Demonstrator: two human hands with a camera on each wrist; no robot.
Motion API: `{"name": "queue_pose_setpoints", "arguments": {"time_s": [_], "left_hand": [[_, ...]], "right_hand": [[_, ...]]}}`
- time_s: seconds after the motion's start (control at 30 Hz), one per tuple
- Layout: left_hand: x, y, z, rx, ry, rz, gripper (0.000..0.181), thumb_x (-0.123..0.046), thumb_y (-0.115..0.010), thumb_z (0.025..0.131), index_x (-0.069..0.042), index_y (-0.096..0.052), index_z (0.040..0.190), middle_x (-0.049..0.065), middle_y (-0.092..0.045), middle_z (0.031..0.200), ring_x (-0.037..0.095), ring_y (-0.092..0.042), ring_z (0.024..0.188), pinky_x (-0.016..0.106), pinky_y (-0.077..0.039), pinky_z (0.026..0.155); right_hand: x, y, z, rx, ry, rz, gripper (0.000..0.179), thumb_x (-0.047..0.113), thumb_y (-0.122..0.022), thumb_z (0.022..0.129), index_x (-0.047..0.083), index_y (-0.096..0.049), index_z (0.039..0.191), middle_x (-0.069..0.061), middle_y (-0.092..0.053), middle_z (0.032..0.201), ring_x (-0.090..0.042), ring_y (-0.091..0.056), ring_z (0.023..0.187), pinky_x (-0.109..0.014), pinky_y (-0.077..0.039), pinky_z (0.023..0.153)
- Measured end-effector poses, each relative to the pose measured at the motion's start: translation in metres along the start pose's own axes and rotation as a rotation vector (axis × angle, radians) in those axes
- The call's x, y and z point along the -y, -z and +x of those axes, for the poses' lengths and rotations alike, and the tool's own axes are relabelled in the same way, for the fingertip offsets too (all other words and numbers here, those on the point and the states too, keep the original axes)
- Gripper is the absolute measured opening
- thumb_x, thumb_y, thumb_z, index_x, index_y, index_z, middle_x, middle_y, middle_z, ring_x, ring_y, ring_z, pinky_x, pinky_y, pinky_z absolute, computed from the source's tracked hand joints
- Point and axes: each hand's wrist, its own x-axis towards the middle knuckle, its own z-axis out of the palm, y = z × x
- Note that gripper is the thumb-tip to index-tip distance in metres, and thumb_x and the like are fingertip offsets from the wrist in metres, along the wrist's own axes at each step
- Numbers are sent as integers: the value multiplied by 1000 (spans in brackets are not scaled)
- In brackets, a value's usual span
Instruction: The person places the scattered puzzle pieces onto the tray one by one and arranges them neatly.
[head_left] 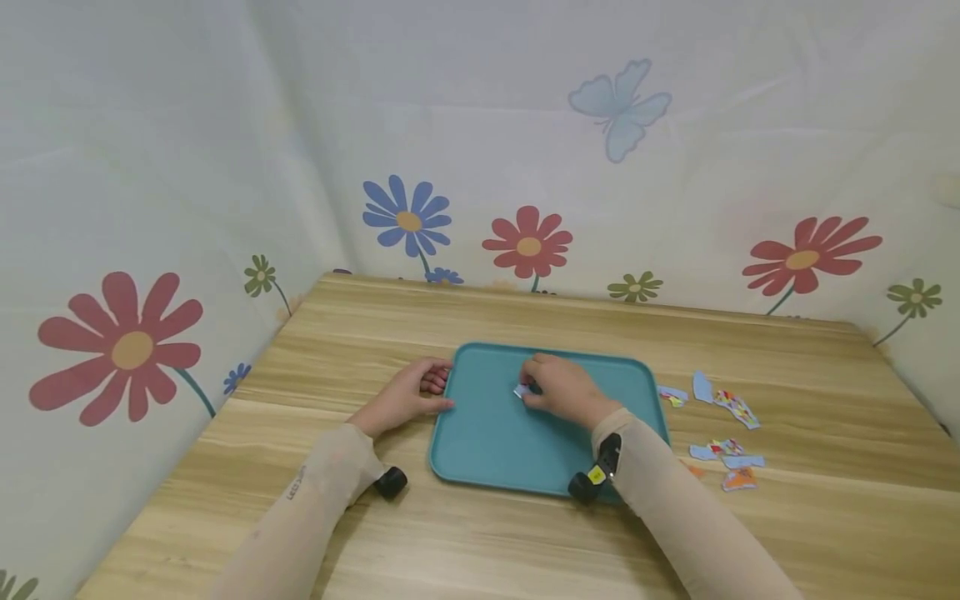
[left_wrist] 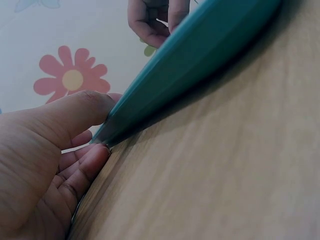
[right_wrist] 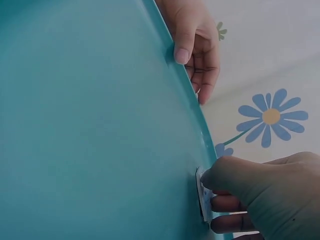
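A teal rectangular tray (head_left: 487,442) lies on the wooden table. At its left edge is my left hand (head_left: 408,392), gripping the rim with the thumb on top and the fingers curled at the outer side. My right hand (head_left: 566,390) is over the upper middle of the tray. Between its thumb and fingers it pinches a small, flat puzzle piece (right_wrist: 204,197), pale with a printed face. In the right wrist view the piece stands on edge, close over the tray surface, partly covered by the fingers.
Several irregular puzzle pieces, light blue with red and yellow print (head_left: 738,410), lie on the table (head_left: 817,392) right of the tray. An orange piece (head_left: 740,479) is among the nearer ones. A flower-printed white curtain (head_left: 465,100) hangs behind the table's far edge.
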Motion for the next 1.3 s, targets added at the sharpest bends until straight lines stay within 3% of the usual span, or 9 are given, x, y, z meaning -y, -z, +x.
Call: {"name": "queue_pose_setpoints", "arguments": {"time_s": [0.4, 0.7, 1.07, 1.3], "left_hand": [[8, -2, -1, -4, -3, -4, 63, -9, -76, 83, 5, -45, 136, 19, -57, 118, 23, -57, 102, 29, -51, 89], [7, -2, 0, -5, -1, -14, 62, -8, -75, 83, 6, -45, 135, 21, -56, 119, 28, -56, 104, 40, -50, 93], [4, 0, -1, 2, 37, -6, 64, -10, -76, 83, 2, -45, 137, 17, -57, 120, 22, -57, 104, 32, -50, 92], [3, 2, 1, 0, 12, -8, 64, -9, -76, 82, 4, -44, 136, 20, -56, 119, 26, -57, 105, 37, -50, 93]], "right_hand": [[4, 8, -6, 9, -8, 10, 19, 27, -68, 90, 12, -68, 102, -1, -64, 99, -14, -60, 87, -36, -54, 81], [5, 30, -16, -37, 28, 21, 25, 26, -71, 87, 10, -68, 106, -4, -64, 102, -16, -62, 85, -36, -55, 79], [3, 63, -37, -89, 35, 4, 25, 25, -72, 86, 11, -67, 107, -3, -66, 105, -17, -64, 87, -34, -56, 74], [-5, 77, -51, -179, 61, -8, 24, 22, -73, 84, 9, -68, 104, -4, -67, 100, -19, -63, 83, -34, -55, 70]]}}
